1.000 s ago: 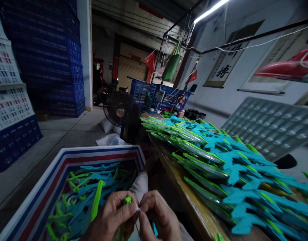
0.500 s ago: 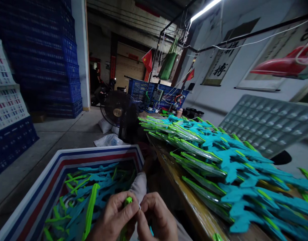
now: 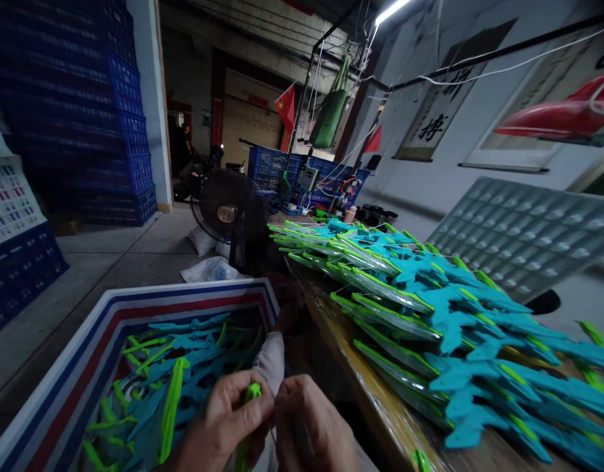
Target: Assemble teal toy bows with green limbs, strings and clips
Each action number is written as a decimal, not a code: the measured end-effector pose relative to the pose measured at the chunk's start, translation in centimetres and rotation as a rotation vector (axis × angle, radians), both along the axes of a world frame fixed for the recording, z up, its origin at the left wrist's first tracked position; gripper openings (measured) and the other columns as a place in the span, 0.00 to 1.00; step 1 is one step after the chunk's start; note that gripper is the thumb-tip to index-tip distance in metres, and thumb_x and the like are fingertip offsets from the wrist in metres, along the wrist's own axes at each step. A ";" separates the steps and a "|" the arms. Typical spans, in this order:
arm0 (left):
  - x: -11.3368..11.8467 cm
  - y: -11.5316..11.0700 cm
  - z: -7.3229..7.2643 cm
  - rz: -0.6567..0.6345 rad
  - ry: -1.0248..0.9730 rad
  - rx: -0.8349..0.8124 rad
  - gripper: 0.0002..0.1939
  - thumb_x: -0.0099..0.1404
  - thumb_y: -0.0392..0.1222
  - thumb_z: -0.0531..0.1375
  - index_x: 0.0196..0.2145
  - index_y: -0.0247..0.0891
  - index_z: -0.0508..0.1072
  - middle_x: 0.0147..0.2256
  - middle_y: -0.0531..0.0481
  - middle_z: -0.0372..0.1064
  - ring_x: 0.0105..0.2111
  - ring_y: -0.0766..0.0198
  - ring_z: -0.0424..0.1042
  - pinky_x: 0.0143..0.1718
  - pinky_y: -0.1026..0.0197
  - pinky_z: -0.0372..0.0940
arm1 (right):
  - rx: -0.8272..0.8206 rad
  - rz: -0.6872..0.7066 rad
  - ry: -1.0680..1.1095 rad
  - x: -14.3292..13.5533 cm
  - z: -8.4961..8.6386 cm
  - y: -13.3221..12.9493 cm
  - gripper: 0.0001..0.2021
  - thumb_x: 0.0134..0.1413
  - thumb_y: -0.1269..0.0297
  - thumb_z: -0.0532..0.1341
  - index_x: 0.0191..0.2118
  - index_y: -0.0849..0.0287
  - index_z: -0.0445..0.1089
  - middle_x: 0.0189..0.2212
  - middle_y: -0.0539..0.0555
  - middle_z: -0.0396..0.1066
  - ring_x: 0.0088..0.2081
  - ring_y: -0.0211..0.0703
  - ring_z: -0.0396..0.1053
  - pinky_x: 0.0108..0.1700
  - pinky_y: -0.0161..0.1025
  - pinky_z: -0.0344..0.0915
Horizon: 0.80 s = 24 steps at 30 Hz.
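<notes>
My left hand (image 3: 232,414) is closed on a green plastic toy bow part (image 3: 253,392), whose bright tip pokes up between thumb and forefinger. Close against it, my right hand (image 3: 312,419) is pinched, its fingertips meeting the left thumb. A thin pale string seems to run down between the hands; what the right fingertips grip is hidden. Just left of my hands, a long green strip (image 3: 173,406) stands upright in front of a striped bin (image 3: 90,354). Inside the bin lie teal and green toy pieces (image 3: 154,373).
To the right, a table (image 3: 375,393) bears a heap of teal and green toy bows (image 3: 459,328) with strings. Beyond the bin stand a black fan (image 3: 226,213) and a white sack (image 3: 211,269). Blue crates (image 3: 130,124) are stacked at left. Another person's sleeve (image 3: 271,357) shows beyond my hands.
My right hand has turned and closed in, so the white bit seen between the fingertips is now covered. My left hand keeps its hold. The whole view has shifted slightly.
</notes>
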<state>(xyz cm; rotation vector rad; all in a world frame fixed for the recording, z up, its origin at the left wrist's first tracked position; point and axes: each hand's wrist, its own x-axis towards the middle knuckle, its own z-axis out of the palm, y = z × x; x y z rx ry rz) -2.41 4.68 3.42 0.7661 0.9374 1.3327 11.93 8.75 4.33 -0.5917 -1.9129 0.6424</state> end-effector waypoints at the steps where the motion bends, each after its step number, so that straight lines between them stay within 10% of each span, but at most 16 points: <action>1: 0.1 0.0 0.0 -0.006 0.011 0.014 0.24 0.56 0.60 0.69 0.29 0.37 0.69 0.18 0.58 0.58 0.17 0.71 0.57 0.20 0.68 0.51 | -0.075 0.012 0.007 0.2 0.0 0.0 0.10 0.67 0.69 0.54 0.31 0.56 0.60 0.27 0.49 0.62 0.27 0.36 0.62 0.31 0.32 0.60; 8: 0.1 0.1 0.3 -0.003 0.184 0.029 0.19 0.59 0.55 0.67 0.27 0.37 0.69 0.16 0.56 0.62 0.15 0.69 0.60 0.19 0.67 0.56 | -0.661 0.351 -0.013 1.8 1.5 1.4 0.16 0.67 0.52 0.58 0.34 0.60 0.63 0.30 0.53 0.67 0.30 0.39 0.64 0.34 0.35 0.64; 14: 1.0 0.5 0.6 0.112 0.388 -0.068 0.09 0.57 0.43 0.64 0.26 0.39 0.67 0.13 0.58 0.60 0.13 0.68 0.61 0.16 0.69 0.54 | -0.454 0.218 -0.302 2.6 2.5 2.0 0.09 0.69 0.63 0.54 0.35 0.58 0.63 0.30 0.50 0.67 0.31 0.38 0.64 0.32 0.32 0.61; 24: 0.5 0.9 0.7 0.011 0.308 0.021 0.15 0.62 0.52 0.62 0.27 0.38 0.68 0.15 0.55 0.62 0.15 0.68 0.60 0.20 0.67 0.56 | -0.332 0.187 -0.301 2.2 2.7 3.0 0.11 0.68 0.64 0.54 0.32 0.57 0.62 0.28 0.49 0.66 0.29 0.37 0.63 0.30 0.32 0.60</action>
